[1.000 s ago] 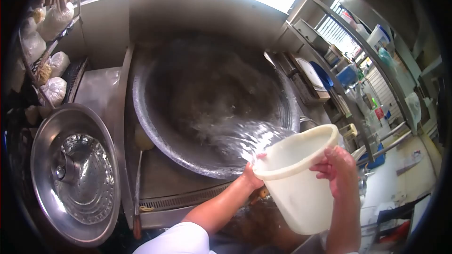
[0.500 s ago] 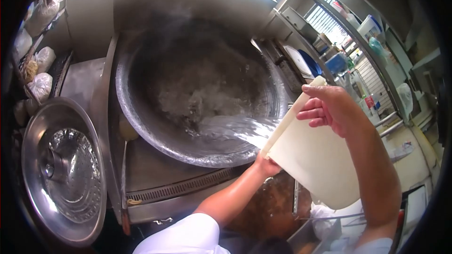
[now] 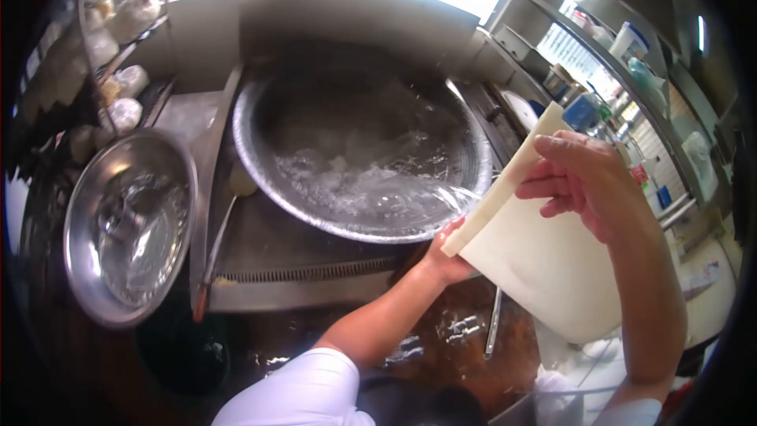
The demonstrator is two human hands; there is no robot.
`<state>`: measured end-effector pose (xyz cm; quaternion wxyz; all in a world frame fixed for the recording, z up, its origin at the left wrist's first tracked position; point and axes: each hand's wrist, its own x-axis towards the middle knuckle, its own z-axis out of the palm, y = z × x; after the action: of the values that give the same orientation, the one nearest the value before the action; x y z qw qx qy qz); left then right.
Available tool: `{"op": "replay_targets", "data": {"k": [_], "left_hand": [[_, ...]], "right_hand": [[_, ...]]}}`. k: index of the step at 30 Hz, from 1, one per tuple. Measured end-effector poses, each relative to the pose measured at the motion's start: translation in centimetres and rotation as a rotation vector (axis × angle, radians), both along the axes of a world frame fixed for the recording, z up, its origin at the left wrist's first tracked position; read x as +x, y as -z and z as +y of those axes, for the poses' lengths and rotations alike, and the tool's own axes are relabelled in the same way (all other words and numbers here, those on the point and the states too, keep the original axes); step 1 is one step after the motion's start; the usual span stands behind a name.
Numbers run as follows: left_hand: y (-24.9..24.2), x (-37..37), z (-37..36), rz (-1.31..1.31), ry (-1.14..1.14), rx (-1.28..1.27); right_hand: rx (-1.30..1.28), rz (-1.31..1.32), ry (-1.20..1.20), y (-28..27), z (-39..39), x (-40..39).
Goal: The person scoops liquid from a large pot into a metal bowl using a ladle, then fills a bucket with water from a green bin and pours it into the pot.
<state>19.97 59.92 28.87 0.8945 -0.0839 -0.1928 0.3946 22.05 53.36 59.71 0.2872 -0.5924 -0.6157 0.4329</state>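
Observation:
A cream plastic bucket (image 3: pixel 548 264) is tipped on its side over the right edge of a large metal wok (image 3: pixel 272 203). Water (image 3: pixel 430 196) runs from its mouth into the wok, where the surface ripples and splashes. My left hand (image 3: pixel 451 259) grips the lower end of the bucket's rim, its fingers partly hidden behind the rim. At the upper end, my right hand (image 3: pixel 582 181) holds the bucket with the thumb by the rim and the fingers against the outer wall.
Left of the wok stands a wide steel bowl (image 3: pixel 83 268). A long-handled ladle (image 3: pixel 221 241) leans on the stove (image 3: pixel 292 256). Shelves (image 3: pixel 631 79) with containers line the right side. Wrapped bags (image 3: pixel 124 114) sit at the far left. The brown floor (image 3: pixel 441 331) looks wet.
The view has shifted, so the wok and steel bowl appear further right and higher. Water keeps flowing from the tilted bucket, in a narrower stream. Both hands keep their hold.

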Motion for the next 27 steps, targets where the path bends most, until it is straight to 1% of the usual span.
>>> {"op": "replay_targets", "data": {"k": [2,3,4,7,9,10,11,12,13,14,16,17,19,21,22,24,25,27], "left_hand": [[0.2,-1.2,-2.6,0.116,-0.106,0.075],[0.5,-2.1,-4.1,0.195,-0.126,0.056],[1.0,-2.8,-5.7,0.219,-0.206,0.071],[2.0,-5.7,-11.6,0.275,-0.384,0.153],[2.4,-7.8,-16.2,0.435,-0.487,0.105],[2.7,-9.0,-18.6,0.369,-0.447,0.067],[3.8,-10.3,-21.0,0.483,-0.531,0.061],[3.6,-11.4,-23.5,0.526,-0.580,-0.014],[4.2,-12.7,-25.9,0.558,-0.626,-0.088],[6.0,-14.1,-27.9,0.676,-0.757,-0.126],[7.1,-16.4,-32.2,0.701,-0.804,-0.271],[8.1,-17.6,-34.4,0.775,-0.865,-0.340],[8.8,-19.3,-39.4,0.839,-0.974,-0.442],[9.5,-20.7,-44.4,0.824,-1.034,-0.528],[10.1,-21.3,-46.8,0.813,-1.044,-0.540],[11.7,-22.8,-51.9,0.851,-1.101,-0.580],[13.4,-23.7,-54.5,0.831,-1.125,-0.613],[18.1,-25.4,-59.5,0.811,-1.179,-0.755]], "right_hand": [[0.007,0.065,-0.093,0.2,-2.5,2.6],[-0.026,0.138,-0.165,0.4,-3.9,4.0],[-0.063,0.216,-0.231,0.9,-5.2,5.5],[-0.142,0.328,-0.372,2.6,-9.2,8.6],[-0.233,0.368,-0.457,3.9,-11.3,9.4],[-0.263,0.402,-0.501,4.9,-12.1,9.3],[-0.289,0.435,-0.543,6.0,-12.7,9.1],[-0.367,0.438,-0.603,6.7,-13.3,8.7],[-0.444,0.441,-0.660,7.5,-13.9,8.0],[-0.486,0.467,-0.715,8.9,-14.5,7.0],[-0.566,0.489,-0.812,11.6,-16.0,4.6],[-0.601,0.483,-0.856,12.8,-17.0,3.1],[-0.638,0.454,-0.946,15.8,-19.4,-0.2],[-0.662,0.404,-1.043,18.7,-22.3,-3.9],[-0.671,0.391,-1.053,20.2,-23.7,-6.0],[-0.574,0.203,-1.159,23.0,-26.6,-10.3],[-0.596,0.182,-1.189,24.0,-28.1,-12.2],[-0.538,0.021,-1.181,26.4,-32.1,-16.6]]}}
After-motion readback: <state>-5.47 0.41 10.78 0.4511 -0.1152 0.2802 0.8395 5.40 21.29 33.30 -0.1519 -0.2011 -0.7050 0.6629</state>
